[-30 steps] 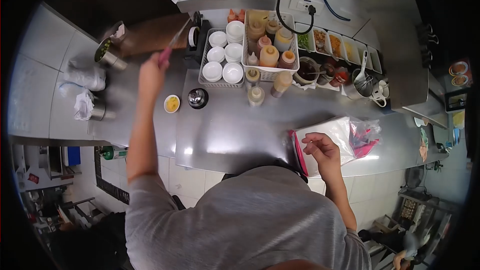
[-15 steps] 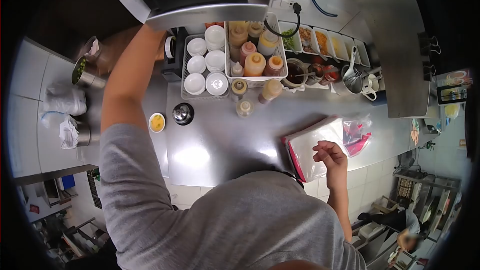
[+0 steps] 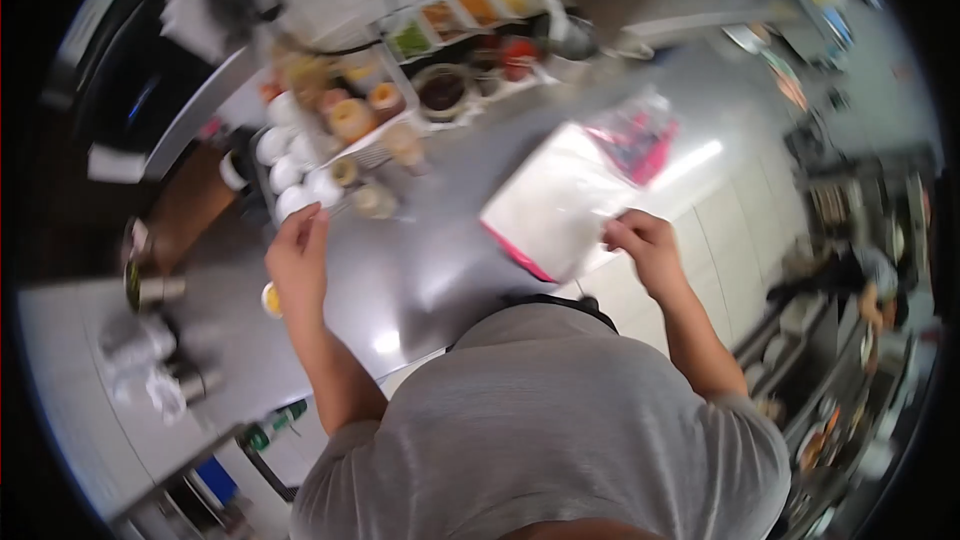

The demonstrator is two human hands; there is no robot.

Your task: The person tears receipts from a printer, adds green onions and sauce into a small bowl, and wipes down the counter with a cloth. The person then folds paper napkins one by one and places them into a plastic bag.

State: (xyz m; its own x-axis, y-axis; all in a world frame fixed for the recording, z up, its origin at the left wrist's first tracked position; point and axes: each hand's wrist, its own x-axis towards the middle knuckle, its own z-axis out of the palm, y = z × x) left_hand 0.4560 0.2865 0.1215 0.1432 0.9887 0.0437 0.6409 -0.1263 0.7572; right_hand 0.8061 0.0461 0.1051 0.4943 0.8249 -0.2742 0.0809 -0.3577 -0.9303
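Note:
My left hand is raised over the left part of the steel counter, in front of the stacked white dishes. Its fingers are drawn together, and motion blur hides whether anything is between them. Just beside that wrist, partly covered, is a small cup with yellow contents. My right hand is closed, fingers curled, at the right edge of a pack of clear plastic bags with a pink border. Whether the fingertips grip a bag cannot be made out. A crumpled pink-and-clear wrapper lies beyond the pack.
Squeeze bottles stand in a white basket behind the counter, with loose bottles before it. Trays of chopped toppings line the back. A dark machine stands at upper left. Another person is at far right.
My left hand has come down from behind the dark machine to above the counter. The view has turned toward the right. My right hand stays near the bag pack, fingers curled.

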